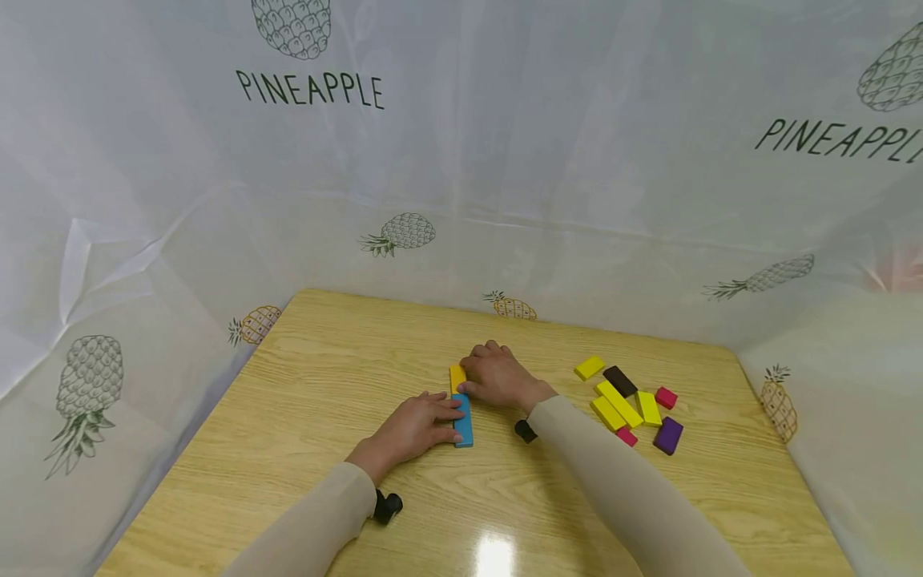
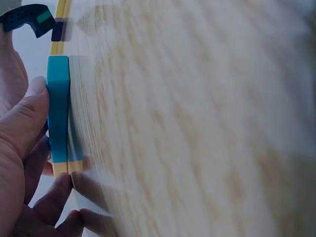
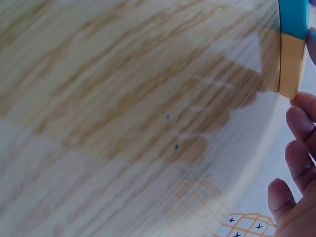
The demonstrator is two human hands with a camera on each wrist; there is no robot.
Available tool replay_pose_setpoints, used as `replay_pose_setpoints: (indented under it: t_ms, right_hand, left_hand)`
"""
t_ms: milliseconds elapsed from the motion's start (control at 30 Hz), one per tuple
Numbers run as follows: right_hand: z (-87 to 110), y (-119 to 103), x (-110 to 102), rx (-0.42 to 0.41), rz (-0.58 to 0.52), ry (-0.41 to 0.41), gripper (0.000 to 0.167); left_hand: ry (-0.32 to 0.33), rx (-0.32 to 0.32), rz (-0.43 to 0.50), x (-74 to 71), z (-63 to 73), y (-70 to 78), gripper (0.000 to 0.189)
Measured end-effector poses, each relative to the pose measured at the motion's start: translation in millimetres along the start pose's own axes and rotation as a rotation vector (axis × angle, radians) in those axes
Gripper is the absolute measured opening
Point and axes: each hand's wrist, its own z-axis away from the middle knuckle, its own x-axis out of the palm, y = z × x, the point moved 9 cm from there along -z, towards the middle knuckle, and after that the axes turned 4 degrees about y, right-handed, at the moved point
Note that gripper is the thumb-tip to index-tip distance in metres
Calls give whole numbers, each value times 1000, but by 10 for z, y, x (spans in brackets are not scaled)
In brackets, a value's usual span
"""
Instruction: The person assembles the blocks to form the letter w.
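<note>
Two flat blocks lie end to end on the table: a blue block point(image 1: 464, 423) nearer me and an orange-yellow block point(image 1: 457, 378) beyond it. From the left, my left hand point(image 1: 411, 429) rests its fingers and thumb on the blue block; the left wrist view shows the thumb point(image 2: 35, 89) against that blue block point(image 2: 59, 108). My right hand point(image 1: 501, 378) holds the orange-yellow block with thumb and index finger. In the right wrist view, a fingertip touches the far end of the orange-yellow block point(image 3: 291, 66), which meets the blue block point(image 3: 293, 19).
To the right lie several loose yellow blocks point(image 1: 618, 403), a dark brown block point(image 1: 620, 381), a purple block point(image 1: 668, 436) and two pink-red blocks point(image 1: 667, 397). A pineapple-printed white curtain point(image 1: 577, 240) hangs behind the wooden table point(image 1: 346, 353).
</note>
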Motion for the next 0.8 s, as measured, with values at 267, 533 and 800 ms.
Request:
replay_pose_setpoints:
  t_ms: [267, 533, 800]
  right_hand:
    - [-9, -8, -8, 5, 1, -9, 53]
    - [21, 1, 11, -4, 45, 3, 53]
    - [50, -26, 14, -34, 90, 27, 52]
  left_hand:
    - [0, 9, 6, -9, 2, 2, 44]
    - [-1, 14, 3, -3, 8, 7, 44]
    - [1, 26, 13, -11, 4, 28, 44]
